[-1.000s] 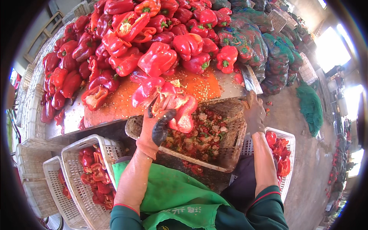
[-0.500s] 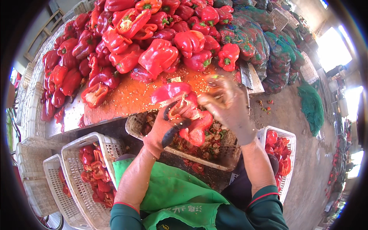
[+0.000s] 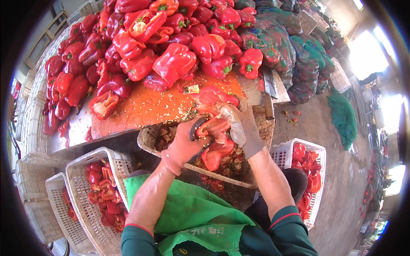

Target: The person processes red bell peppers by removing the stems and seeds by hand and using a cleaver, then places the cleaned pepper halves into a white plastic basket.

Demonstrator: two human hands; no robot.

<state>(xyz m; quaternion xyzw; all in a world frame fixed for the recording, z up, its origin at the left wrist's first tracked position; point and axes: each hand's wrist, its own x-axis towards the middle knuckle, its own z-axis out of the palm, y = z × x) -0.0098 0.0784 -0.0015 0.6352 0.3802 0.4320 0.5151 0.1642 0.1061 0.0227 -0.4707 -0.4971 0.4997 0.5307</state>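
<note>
Your left hand [image 3: 184,144] and right hand [image 3: 242,126] grip the opened red bell pepper [image 3: 217,131] between them, lengthwise away from you!

Peppers [image 3: 174,63] on table [image 3: 77,133], knife [image 3: 269,85] at right

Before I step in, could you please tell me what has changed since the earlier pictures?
The right hand has let go of the knife, moved left and taken hold of the cut red pepper. The left hand, keeping its grip on that pepper, has shifted slightly right. The pepper heap and white crates stayed as they were.
</note>
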